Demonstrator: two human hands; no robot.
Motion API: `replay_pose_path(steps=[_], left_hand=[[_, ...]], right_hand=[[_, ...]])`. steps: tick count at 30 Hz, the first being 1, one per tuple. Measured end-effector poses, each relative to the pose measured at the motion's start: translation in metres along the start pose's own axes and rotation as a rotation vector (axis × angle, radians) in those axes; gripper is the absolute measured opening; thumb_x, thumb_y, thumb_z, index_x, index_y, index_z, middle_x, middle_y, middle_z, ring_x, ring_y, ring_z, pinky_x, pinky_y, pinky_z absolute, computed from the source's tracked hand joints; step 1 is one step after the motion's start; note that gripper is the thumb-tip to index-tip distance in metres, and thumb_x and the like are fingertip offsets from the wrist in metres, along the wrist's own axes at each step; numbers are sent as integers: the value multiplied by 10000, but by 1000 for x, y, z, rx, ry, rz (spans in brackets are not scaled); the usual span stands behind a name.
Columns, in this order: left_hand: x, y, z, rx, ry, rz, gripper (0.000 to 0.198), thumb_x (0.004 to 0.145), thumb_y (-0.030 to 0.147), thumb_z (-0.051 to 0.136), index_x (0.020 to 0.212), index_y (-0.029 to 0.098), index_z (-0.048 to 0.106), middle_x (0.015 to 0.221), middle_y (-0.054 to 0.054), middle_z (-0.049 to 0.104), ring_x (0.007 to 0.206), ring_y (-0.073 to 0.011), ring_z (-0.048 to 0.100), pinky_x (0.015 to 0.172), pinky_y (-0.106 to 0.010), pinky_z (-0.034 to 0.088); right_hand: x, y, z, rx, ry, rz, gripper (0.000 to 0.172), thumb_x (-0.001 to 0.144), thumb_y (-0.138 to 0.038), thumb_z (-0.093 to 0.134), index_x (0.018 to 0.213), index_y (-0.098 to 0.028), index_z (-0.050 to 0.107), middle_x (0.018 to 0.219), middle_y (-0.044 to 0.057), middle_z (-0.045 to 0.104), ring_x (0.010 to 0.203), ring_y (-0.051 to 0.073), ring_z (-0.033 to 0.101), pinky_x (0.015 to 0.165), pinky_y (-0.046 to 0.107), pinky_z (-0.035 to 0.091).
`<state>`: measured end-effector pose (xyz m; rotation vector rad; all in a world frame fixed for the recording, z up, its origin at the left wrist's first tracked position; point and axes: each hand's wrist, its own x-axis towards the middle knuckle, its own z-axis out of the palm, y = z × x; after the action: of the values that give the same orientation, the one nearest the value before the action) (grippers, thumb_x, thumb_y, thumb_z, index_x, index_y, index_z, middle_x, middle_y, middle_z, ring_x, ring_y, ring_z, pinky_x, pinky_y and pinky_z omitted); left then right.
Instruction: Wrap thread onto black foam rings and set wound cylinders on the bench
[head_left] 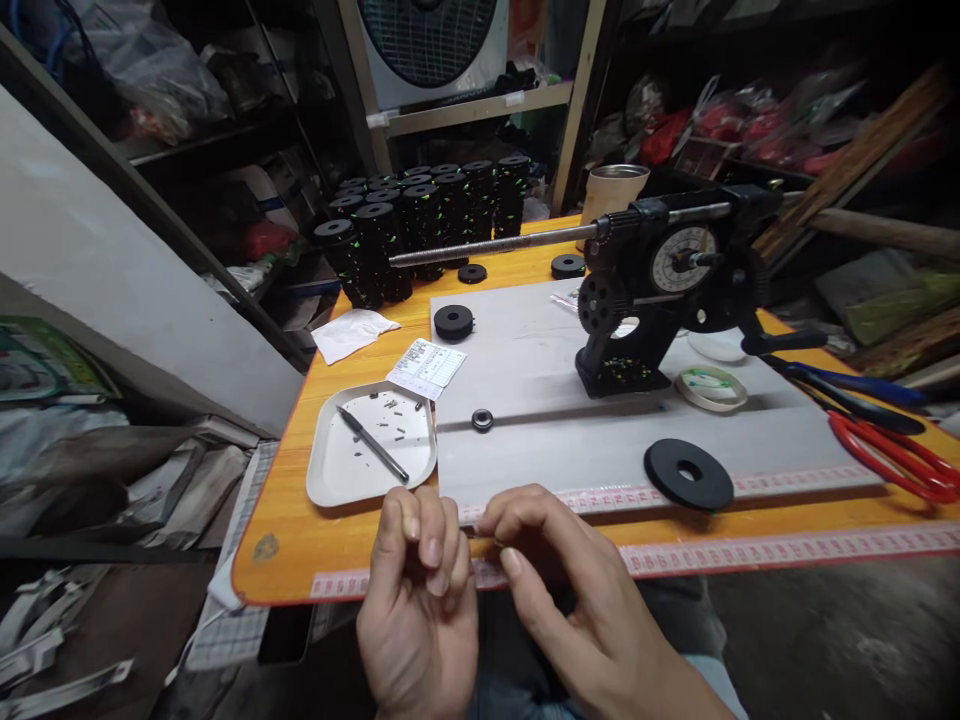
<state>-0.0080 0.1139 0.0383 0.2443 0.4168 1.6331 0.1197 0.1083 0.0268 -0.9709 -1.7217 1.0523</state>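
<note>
My left hand (421, 600) is palm up over the table's front edge, its fingers curled in. Close on its right, my right hand (581, 595) has its fingers bent and its thumb close below the forefinger. Between the fingertips shows a tiny dark thing, too small to name; a thin line seems to run by the right thumb. Just beyond lie a small black ring (482, 420) on the grey board (525, 355) and a white tray (322, 470) with a black pen (373, 443) and small dark bits. A flat black disc (688, 474) with a centre hole rests to the right.
A hand-cranked winding machine (637, 300) with a dial and a long threaded rod stands on the board. Behind are stacks of black spools (420, 215). A tape roll (711, 388), red-handled scissors (892, 455) and pliers (855, 385) lie right. A measuring tape (720, 550) follows the front edge.
</note>
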Motion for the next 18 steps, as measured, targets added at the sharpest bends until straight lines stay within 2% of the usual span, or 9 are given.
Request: replay_pose_path(steps=[3, 5, 7, 10, 13, 18], left_hand=[[-3, 0, 1, 36, -12, 14, 264, 926, 215, 560, 671, 145, 553, 582, 33, 516, 430, -46, 374, 425, -129, 444], [-4, 0, 2, 44, -20, 6, 280, 935, 226, 546, 665, 147, 551, 585, 35, 514, 429, -47, 343, 429, -128, 440], [-5, -1, 2, 42, -26, 1, 288, 939, 238, 540, 665, 149, 552, 589, 34, 510, 433, -50, 326, 425, -124, 432], [-6, -2, 0, 40, -32, 1, 290, 941, 247, 536, 668, 151, 551, 591, 32, 500, 438, -52, 320, 419, -114, 413], [-6, -3, -2, 58, -31, 10, 300, 955, 248, 509, 672, 155, 547, 592, 31, 490, 439, -52, 326, 420, -114, 400], [-6, -4, -3, 145, 54, 19, 332, 941, 252, 537, 625, 156, 504, 583, 33, 470, 443, -57, 353, 431, -143, 400]], right_hand=[[0, -5, 0, 106, -13, 50, 257, 953, -137, 406, 1173, -270, 425, 1104, 22, 579, 1026, 145, 580, 890, 285, 482], [2, -8, 1, 101, 0, 41, 281, 949, -140, 428, 1194, -278, 417, 1089, 17, 576, 1005, 138, 587, 862, 264, 492], [4, -11, 3, 80, 7, 20, 252, 945, -136, 455, 1160, -268, 449, 1053, 12, 571, 954, 130, 587, 813, 239, 491], [6, -11, 6, 76, 1, -6, 120, 964, -142, 452, 1010, -230, 519, 953, 9, 569, 859, 123, 571, 743, 230, 466], [6, -7, 9, 36, 5, -46, 157, 974, -121, 402, 892, -205, 506, 855, 10, 537, 783, 129, 534, 694, 247, 430], [0, 0, 9, -154, -11, -101, 182, 956, -72, 329, 897, -205, 438, 865, 34, 504, 780, 162, 495, 692, 294, 402]])
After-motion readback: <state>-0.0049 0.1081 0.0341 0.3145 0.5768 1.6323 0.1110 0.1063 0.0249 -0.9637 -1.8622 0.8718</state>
